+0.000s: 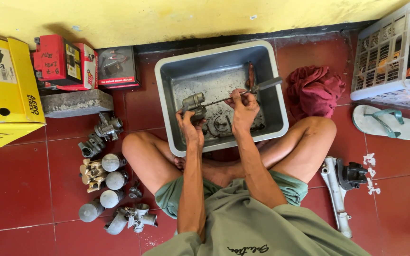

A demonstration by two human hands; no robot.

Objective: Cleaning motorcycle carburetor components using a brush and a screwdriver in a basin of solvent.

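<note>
- A small grey metal engine part sits in the left hand, fingers clenched under it, so its lower half is hidden.
- The right hand pinches a thin tool whose tip meets the part; the tool's dark handle sticks out beyond the right hand's knuckles.
- Both hands hang over a grey plastic tub, inside its near rim; what lies on the tub floor below them is hard to make out.
- Off the left hand's side, on the red tile floor, a cluster of metal engine parts lies beside the knee.
- Past the right hand, a dark red rag touches the tub's wall.
- Further right, a white crate is cut off at the edge.
- Bare floor opens left of the metal engine parts.
</note>
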